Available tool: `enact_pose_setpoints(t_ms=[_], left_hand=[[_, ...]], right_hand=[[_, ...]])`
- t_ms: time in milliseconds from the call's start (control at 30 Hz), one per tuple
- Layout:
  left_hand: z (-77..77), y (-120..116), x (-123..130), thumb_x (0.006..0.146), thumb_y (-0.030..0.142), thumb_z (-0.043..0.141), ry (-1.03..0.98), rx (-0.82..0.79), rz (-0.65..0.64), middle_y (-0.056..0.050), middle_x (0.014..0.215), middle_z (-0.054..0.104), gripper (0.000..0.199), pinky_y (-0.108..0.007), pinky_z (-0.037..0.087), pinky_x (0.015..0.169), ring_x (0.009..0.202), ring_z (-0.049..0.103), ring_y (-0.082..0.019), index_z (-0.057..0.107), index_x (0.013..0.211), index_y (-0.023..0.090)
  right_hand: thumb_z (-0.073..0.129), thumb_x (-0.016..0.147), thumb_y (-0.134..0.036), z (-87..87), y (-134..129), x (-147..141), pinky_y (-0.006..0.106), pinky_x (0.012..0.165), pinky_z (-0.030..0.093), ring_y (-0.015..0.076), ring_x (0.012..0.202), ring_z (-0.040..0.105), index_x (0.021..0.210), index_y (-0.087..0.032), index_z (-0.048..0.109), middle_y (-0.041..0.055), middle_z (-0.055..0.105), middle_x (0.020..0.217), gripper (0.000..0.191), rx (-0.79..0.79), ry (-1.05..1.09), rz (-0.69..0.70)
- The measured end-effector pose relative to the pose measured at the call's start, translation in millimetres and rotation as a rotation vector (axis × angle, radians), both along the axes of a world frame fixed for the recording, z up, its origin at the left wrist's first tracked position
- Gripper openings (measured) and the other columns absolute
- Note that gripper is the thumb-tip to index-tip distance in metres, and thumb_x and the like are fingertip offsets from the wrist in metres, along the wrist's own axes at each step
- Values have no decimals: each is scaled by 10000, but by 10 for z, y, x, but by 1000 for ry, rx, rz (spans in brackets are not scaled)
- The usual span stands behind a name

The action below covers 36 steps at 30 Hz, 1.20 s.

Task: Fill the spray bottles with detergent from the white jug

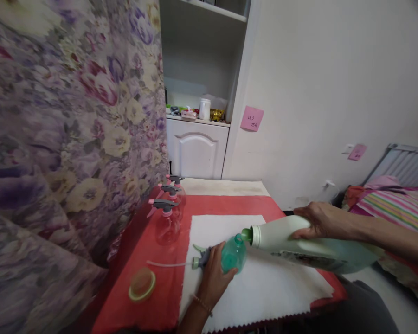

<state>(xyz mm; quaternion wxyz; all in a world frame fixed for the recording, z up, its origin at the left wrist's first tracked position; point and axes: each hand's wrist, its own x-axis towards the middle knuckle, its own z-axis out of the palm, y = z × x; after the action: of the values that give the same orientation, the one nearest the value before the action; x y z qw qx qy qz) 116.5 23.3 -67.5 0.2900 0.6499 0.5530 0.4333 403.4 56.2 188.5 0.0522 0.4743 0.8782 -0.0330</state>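
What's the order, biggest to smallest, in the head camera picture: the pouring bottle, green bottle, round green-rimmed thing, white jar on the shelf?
1. pouring bottle: biggest by far
2. green bottle and round green-rimmed thing: too alike to rank
3. white jar: smallest, but farther away

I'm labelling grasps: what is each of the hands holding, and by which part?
The left hand holds the small green bottle by its body; the right hand holds the large pale bottle by its uppermost side.
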Motion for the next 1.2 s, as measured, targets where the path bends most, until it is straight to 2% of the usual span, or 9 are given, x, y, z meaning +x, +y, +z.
enact_pose_setpoints(t_ms=[500, 667, 800, 967, 1200], left_hand=[[0, -9, 0, 671, 188, 642, 0, -1, 2, -100, 1338, 524, 700, -377, 336, 1122, 1288, 448, -236, 428, 1338, 185], [10, -9, 5, 670, 180, 640, 9, 12, 7, -79, 1327, 542, 695, -385, 355, 1115, 1285, 462, -239, 441, 1334, 224], [25, -10, 7, 671, 185, 645, 8, 16, 8, -105, 1329, 544, 690, -382, 361, 1109, 1284, 469, -251, 453, 1334, 203], [37, -15, 1, 668, 191, 640, 16, 5, 5, -84, 1340, 549, 705, -401, 362, 1109, 1292, 467, -254, 451, 1346, 227], [47, -18, 6, 668, 183, 648, 0, 8, 4, -122, 1313, 554, 690, -406, 370, 1107, 1275, 475, -271, 465, 1333, 193]], right_hand=[[485, 817, -721, 34, 0, -39, 271, 519, 339, 181, 553, 574, 772, -206, 571, 48, 654, 661, 524, 29, -42, -3], [497, 812, -719, 9, 33, 16, 273, 535, 352, 182, 573, 588, 796, -210, 580, 47, 670, 693, 517, 14, -19, 11], [498, 821, -708, -17, 55, 54, 267, 526, 341, 172, 554, 574, 788, -212, 575, 28, 649, 664, 503, 6, -9, 21], [508, 818, -701, -5, 43, 48, 263, 519, 328, 160, 537, 552, 777, -213, 565, 20, 634, 647, 493, 19, -10, 19], [478, 823, -722, 28, 3, 0, 264, 513, 319, 168, 544, 555, 763, -211, 552, 30, 630, 640, 519, 30, -49, 16]])
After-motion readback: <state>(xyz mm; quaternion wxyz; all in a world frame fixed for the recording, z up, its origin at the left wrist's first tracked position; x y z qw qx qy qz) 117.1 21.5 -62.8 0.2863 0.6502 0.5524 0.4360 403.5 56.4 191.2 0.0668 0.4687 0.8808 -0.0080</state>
